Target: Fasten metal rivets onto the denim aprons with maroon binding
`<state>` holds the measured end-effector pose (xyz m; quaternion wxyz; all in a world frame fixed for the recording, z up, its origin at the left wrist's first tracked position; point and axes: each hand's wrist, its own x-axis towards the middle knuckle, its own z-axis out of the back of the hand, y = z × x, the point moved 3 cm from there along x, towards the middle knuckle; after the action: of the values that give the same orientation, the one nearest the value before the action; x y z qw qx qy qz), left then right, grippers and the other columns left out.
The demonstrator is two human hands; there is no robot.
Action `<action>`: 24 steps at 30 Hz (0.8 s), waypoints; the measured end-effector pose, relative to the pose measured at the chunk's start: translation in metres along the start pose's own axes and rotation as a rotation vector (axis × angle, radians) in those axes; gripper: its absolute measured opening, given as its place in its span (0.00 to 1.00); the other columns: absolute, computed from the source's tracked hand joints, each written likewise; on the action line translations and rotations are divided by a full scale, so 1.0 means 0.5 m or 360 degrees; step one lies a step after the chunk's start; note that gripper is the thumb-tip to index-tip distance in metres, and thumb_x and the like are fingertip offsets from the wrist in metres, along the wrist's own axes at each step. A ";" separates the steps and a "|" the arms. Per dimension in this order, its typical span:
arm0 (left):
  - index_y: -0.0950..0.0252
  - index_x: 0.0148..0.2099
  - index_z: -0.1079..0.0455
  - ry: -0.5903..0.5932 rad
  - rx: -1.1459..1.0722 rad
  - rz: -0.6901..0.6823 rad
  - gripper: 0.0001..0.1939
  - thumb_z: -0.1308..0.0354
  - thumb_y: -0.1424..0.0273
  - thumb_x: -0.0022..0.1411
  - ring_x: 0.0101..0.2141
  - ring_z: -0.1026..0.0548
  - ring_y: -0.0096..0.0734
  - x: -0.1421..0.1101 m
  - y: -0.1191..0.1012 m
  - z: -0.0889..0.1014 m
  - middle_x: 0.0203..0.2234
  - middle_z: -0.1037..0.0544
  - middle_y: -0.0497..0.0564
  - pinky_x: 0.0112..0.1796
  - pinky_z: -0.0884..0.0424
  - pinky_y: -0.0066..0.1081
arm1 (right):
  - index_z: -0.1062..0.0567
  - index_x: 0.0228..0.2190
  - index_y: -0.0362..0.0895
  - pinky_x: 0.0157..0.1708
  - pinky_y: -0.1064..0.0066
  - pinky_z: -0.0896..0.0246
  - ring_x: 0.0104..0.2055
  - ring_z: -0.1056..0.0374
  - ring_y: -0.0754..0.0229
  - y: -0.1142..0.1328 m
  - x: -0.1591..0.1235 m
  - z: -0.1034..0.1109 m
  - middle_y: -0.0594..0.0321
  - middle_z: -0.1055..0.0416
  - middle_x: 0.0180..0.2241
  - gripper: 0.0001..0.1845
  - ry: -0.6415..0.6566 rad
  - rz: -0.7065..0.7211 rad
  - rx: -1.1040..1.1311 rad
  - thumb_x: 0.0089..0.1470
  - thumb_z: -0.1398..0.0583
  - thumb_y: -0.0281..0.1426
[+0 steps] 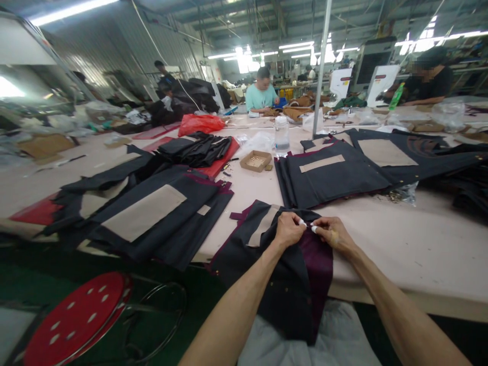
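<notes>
A black fabric piece [282,284] with a maroon underside and a beige strip hangs over the table's front edge onto my lap. My left hand [290,229] pinches its upper edge, with white wrapping on a fingertip. Close beside it, my right hand [333,234] pinches the same edge, also with white-wrapped fingertips. Whether a small part sits between the fingers is too fine to tell. Small brass-coloured dots show on the hanging cloth. Past my hands lies a stack of black fabric pieces [331,175] with beige strips.
More black fabric pieces [160,203] lie left. A small cardboard box [256,161] holds tiny pale parts; a clear jar [281,134] stands behind it. A metal pole [321,71] rises from the table [419,249]. A red stool [76,320] stands lower left. Co-workers sit across.
</notes>
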<state>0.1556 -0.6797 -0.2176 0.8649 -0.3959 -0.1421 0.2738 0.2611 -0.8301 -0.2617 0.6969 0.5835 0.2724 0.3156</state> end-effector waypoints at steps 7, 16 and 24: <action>0.67 0.32 0.23 -0.0106 0.0066 -0.0017 0.05 0.38 0.71 0.53 0.28 0.24 0.30 -0.010 0.000 -0.005 0.26 0.20 0.52 0.31 0.33 0.27 | 0.21 0.33 0.38 0.17 0.75 0.55 0.17 0.44 0.67 -0.002 0.003 0.004 0.67 0.36 0.16 0.16 0.0003 0.0003 -0.0092 0.49 0.36 0.40; 0.68 0.31 0.23 -0.0099 -0.0049 0.0046 0.05 0.37 0.71 0.52 0.26 0.26 0.28 -0.007 0.010 -0.003 0.25 0.21 0.51 0.30 0.34 0.27 | 0.21 0.34 0.39 0.18 0.74 0.53 0.18 0.44 0.66 0.004 -0.002 -0.002 0.66 0.34 0.18 0.17 0.0048 0.0068 -0.0142 0.51 0.38 0.41; 0.68 0.32 0.23 -0.0030 -0.0116 0.0030 0.05 0.36 0.71 0.51 0.26 0.27 0.26 -0.001 0.020 -0.005 0.26 0.20 0.51 0.30 0.34 0.27 | 0.21 0.34 0.38 0.17 0.74 0.57 0.18 0.46 0.67 -0.009 0.000 0.002 0.67 0.37 0.18 0.17 0.0082 0.0089 -0.0114 0.52 0.37 0.41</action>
<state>0.1525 -0.6762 -0.2268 0.8460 -0.4259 -0.1564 0.2802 0.2623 -0.8311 -0.2662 0.7010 0.5573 0.2624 0.3594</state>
